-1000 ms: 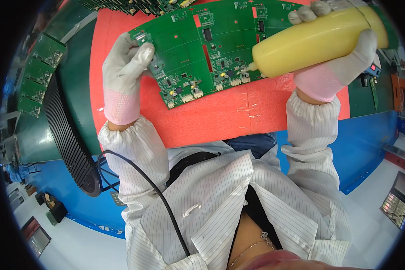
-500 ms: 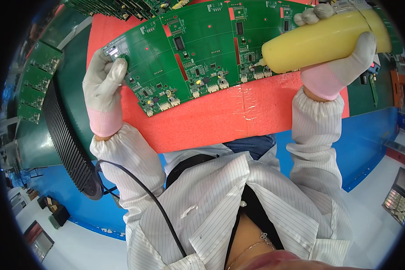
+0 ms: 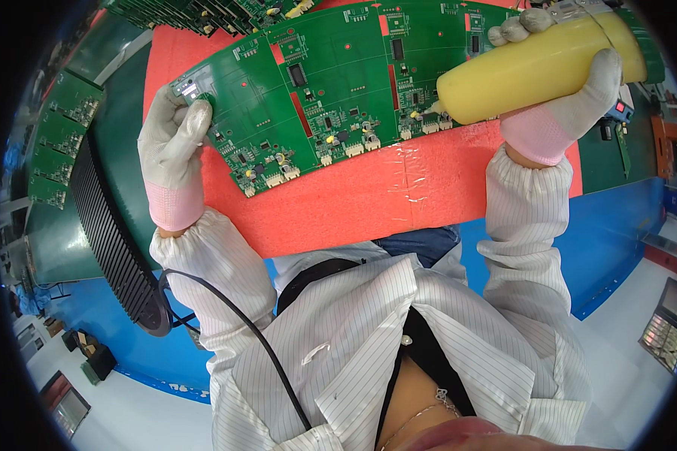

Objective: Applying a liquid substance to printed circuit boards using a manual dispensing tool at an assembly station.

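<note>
The left hand [image 3: 171, 139] pinches the seemingly stiff, fragile circuit board [image 3: 335, 83] by its end, the safest hold, while the right hand [image 3: 585, 105] wraps a probably squeezable yellow bottle [image 3: 530, 74].

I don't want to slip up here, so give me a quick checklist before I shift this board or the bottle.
1. Left hand gripping the green board at its left end: ok.
2. Right hand wrapped around the yellow bottle: ok.
3. Nozzle pointing at the components near the board's lower edge: ok.
4. Nozzle tip clear of those components: cannot tell, contact is too small to judge.
5. Board resting flat on the coral foam: cannot tell from above.
6. Board's right part fully visible: not ok, the bottle covers much of it.
</note>
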Demonstrator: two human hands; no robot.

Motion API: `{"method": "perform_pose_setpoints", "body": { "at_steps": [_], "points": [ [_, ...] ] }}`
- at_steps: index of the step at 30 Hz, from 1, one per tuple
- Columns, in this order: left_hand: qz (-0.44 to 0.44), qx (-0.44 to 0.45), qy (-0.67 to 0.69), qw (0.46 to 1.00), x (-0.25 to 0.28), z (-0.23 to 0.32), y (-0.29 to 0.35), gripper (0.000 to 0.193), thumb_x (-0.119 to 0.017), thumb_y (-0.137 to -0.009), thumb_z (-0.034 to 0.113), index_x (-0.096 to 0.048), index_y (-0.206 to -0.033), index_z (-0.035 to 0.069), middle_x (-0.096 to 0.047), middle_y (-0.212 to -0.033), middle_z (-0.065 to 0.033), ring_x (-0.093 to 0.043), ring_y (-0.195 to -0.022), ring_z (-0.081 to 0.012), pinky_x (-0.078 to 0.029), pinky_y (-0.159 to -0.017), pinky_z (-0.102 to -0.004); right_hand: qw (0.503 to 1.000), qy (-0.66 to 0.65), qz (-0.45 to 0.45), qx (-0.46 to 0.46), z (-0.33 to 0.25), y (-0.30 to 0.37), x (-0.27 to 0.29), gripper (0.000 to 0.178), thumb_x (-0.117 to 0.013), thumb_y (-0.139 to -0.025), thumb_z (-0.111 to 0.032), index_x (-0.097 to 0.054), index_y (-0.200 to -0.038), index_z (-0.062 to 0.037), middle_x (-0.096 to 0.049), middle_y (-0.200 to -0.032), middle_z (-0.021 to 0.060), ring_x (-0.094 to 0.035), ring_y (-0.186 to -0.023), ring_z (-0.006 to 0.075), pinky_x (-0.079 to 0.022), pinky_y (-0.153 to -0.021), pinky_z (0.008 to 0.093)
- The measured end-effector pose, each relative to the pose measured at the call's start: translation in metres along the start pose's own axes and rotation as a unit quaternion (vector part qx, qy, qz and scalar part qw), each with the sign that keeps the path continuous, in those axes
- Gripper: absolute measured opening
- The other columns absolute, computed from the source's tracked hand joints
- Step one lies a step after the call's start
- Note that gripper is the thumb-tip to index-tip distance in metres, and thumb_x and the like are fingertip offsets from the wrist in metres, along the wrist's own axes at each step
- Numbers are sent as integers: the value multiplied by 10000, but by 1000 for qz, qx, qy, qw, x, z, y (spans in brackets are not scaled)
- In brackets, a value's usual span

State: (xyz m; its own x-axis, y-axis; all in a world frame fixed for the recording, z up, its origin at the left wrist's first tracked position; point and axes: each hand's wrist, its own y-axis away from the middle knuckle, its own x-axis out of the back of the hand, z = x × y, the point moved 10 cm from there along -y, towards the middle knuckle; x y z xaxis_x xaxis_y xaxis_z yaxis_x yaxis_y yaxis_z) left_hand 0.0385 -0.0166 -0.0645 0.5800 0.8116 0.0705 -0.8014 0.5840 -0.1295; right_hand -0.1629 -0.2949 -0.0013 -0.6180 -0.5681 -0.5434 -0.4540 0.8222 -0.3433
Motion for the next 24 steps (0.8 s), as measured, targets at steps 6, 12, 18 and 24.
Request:
{"method": "perform_pose_setpoints", "body": {
  "at_steps": [6,12,18,24],
  "points": [
    [-28,18,41,999,1,-10,-6,374,-616,-823,195,-492,-1078,-49,-589,-821,-32,-510,-682,-62,-377,-604,-168,973,-158,-152,-70,-1,-11,3,463,-446,-802,-449,-462,-937,-7,-501,-848,131,-484,-756,240,-414,-722,375],
    [-6,22,72,997,7,-12,-7,391,-616,-823,190,-484,-1099,-53,-593,-862,-27,-523,-719,-62,-389,-628,-172,992,-104,-77,-4,-17,-20,25,442,-418,-826,-422,-458,-938,4,-505,-847,136,-483,-738,238,-423,-700,358],
    [0,26,79,997,4,-9,-5,379,-598,-833,185,-482,-1106,-50,-586,-860,-15,-508,-718,-49,-377,-621,-169,994,85,48,57,-17,-8,23,426,-368,-853,-396,-454,-953,10,-509,-860,147,-496,-739,253,-437,-713,371],
    [-15,31,56,998,6,-14,-6,364,-584,-840,190,-486,-1098,-47,-582,-848,-13,-497,-695,-43,-367,-606,-166,997,-47,-61,30,-12,-13,10,423,-355,-863,-385,-443,-980,12,-513,-857,162,-508,-736,268,-450,-713,381]
  ]
}}
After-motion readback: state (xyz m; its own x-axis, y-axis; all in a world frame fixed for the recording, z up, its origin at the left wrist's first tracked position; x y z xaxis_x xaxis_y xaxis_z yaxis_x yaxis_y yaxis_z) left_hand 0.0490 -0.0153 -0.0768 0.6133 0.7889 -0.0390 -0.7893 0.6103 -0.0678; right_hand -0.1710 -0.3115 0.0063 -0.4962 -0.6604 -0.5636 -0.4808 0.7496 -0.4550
